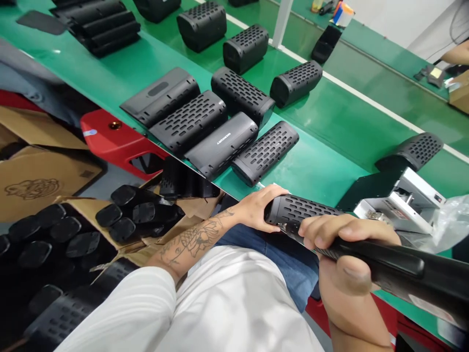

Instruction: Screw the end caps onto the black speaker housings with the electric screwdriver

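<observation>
Beyond both hands, a green conveyor bench is spread with finished black speakers lying in rows. To the left of the left hand, a cardboard box is filled with black end caps. Just past the right hand, a white metal fixture is seen. A perforated speaker shell is held at the bench edge, clasped at its near end by the left hand. A black power screwdriver is gripped by the clenched right hand, its tip met at the shell. Judged from the tilt, the bit could be slipped off and the housing scratched.
</observation>
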Demonstrator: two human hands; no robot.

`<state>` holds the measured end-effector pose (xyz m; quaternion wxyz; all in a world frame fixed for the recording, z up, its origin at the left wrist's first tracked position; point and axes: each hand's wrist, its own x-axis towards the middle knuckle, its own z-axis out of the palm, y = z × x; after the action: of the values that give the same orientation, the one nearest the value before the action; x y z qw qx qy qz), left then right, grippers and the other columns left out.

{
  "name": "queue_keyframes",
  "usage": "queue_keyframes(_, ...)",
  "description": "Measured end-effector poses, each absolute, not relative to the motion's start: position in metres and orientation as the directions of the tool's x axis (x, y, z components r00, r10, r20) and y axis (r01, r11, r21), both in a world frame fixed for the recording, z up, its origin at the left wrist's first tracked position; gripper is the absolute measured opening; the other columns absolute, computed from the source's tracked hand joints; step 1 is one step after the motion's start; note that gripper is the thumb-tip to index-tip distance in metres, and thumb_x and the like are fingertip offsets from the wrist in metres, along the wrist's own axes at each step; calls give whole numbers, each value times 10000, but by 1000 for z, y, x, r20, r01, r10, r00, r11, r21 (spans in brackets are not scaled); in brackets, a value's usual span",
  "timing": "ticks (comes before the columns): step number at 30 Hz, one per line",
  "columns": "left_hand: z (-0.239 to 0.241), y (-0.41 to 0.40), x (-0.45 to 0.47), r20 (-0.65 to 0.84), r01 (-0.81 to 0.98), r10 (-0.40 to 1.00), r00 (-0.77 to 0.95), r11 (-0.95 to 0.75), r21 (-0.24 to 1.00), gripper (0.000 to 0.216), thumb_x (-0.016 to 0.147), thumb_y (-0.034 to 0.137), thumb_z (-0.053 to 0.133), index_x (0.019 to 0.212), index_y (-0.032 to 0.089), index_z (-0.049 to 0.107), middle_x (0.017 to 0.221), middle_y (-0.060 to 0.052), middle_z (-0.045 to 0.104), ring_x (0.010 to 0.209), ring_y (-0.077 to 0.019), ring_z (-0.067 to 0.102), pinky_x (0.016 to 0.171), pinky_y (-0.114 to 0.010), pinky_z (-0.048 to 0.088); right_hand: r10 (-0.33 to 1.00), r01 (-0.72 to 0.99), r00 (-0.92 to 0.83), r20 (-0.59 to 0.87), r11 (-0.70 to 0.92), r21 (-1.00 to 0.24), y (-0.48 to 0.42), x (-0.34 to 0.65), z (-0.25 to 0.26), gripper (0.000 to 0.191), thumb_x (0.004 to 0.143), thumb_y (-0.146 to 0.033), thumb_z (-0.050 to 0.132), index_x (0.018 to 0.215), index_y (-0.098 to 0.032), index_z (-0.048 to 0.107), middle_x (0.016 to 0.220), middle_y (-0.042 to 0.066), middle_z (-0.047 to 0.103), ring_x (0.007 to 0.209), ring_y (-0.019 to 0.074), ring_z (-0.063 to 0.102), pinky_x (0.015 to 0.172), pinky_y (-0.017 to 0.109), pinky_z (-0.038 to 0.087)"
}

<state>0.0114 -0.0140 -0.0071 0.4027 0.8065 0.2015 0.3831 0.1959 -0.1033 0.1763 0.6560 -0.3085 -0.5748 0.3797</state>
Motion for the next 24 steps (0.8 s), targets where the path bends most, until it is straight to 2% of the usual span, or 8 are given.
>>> queue_keyframes(3, -10, -15, 13, 453, 6, 643, 618, -580, 815, 1208, 751, 447, 1087, 1777, 300, 466, 1655, -201, 675, 1526, -455, 716, 1297, -656, 631, 849, -138, -5, 528, 522, -842, -91, 190, 173, 162, 1029, -378, 920, 1094, -278, 810, 721, -48, 737, 531, 155, 686, 591, 365, 682)
queue_keyframes(9, -10, -14, 12, 424, 18, 639, 642, -565, 825, 1162, 781, 507, 1067, 1767, 291, 491, 1632, -204, 676, 1525, -452, 710, 1306, -656, 618, 849, -131, -91, 520, 507, -852, -91, 182, 165, 139, 1036, -324, 895, 1101, -278, 781, 738, -45, 730, 520, 152, 668, 563, 357, 666)
queue_keyframes(13, -7, -13, 11, 405, 26, 638, 655, -555, 831, 1165, 774, 513, 1062, 1765, 268, 501, 1651, -214, 670, 1551, -459, 690, 1341, -653, 586, 832, -113, -149, 534, 523, -845, -92, 183, 157, 167, 1044, -337, 890, 1117, -290, 748, 721, -55, 703, 511, 159, 648, 562, 365, 653)
queue_keyframes(19, -10, -15, 10, 393, 45, 649, 652, -550, 834, 1195, 744, 502, 1099, 1762, 290, 509, 1656, -200, 678, 1545, -463, 698, 1320, -652, 609, 890, -85, -90, 448, 441, -893, -101, 184, 147, 192, 1020, -346, 898, 1109, -296, 736, 754, -46, 720, 568, 158, 653, 639, 378, 656)
queue_keyframes(24, -13, -14, 10, 401, 58, 661, 634, -559, 827, 1238, 719, 519, 1112, 1768, 288, 497, 1656, -203, 672, 1529, -467, 713, 1302, -659, 622, 874, -77, -161, 459, 453, -888, -94, 196, 135, 301, 933, -382, 984, 1119, -307, 760, 695, -73, 718, 544, 167, 648, 635, 380, 673)
